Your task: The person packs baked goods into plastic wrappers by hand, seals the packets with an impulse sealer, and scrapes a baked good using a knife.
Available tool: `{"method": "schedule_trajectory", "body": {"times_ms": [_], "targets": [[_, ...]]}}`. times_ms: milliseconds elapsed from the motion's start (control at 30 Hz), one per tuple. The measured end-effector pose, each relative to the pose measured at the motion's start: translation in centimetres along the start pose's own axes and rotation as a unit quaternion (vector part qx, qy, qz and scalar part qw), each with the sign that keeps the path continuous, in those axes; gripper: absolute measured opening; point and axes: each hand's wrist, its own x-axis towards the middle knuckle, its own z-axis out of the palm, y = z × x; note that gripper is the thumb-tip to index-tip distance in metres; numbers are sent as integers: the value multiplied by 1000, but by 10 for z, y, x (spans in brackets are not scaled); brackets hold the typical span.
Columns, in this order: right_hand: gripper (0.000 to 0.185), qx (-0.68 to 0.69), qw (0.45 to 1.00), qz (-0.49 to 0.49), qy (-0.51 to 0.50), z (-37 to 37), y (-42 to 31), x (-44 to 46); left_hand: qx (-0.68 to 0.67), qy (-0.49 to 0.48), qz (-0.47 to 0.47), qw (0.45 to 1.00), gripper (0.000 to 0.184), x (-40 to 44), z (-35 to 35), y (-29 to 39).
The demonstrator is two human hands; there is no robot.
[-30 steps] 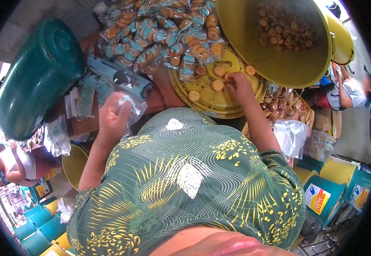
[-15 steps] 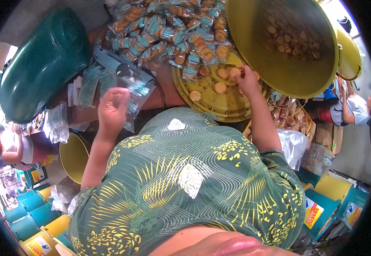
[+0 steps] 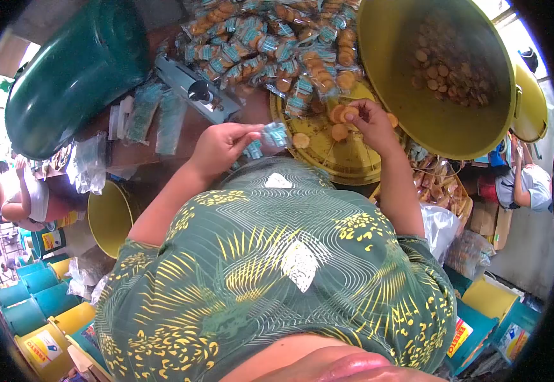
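Observation:
My left hand (image 3: pixel 221 150) pinches a small clear plastic bag (image 3: pixel 275 135) with teal print, held near the front edge of the yellow lid (image 3: pixel 320 156). The fingers of my right hand (image 3: pixel 379 130) are closed on round biscuits (image 3: pixel 348 114) over that lid; how many is unclear. Loose on the lid lie a few more, among them one biscuit (image 3: pixel 301 140) at the left and another biscuit (image 3: pixel 340 132) just below my fingers. Behind the lid, a heap of filled biscuit packets (image 3: pixel 245 48) covers the table.
A tilted yellow tub (image 3: pixel 388 70) with loose biscuits inside stands at right. Left of the heap are a blue-grey bag sealer (image 3: pixel 191 86), flat printed bags (image 3: pixel 170 124) and a big green tub (image 3: pixel 79 76). Other people (image 3: pixel 527 181) sit at both sides.
My left hand has moved right with the bag, away from the sealer and towards the lid. My right hand stays over the lid, holding biscuits. The view has shifted slightly.

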Motion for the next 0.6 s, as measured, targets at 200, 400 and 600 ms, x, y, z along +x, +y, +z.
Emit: {"method": "schedule_trajectory", "body": {"times_ms": [200, 400, 600], "targets": [[26, 78, 988, -78, -106, 45, -77, -11, 36, -2, 98, 995, 29, 33, 18, 22], [28, 132, 983, -120, -46, 55, -115, 7, -266, -174, -127, 940, 31, 62, 30, 11], [23, 43, 986, -148, -58, 32, -135, 35, -304, -170, -102, 932, 38, 89, 7, 47]]}}
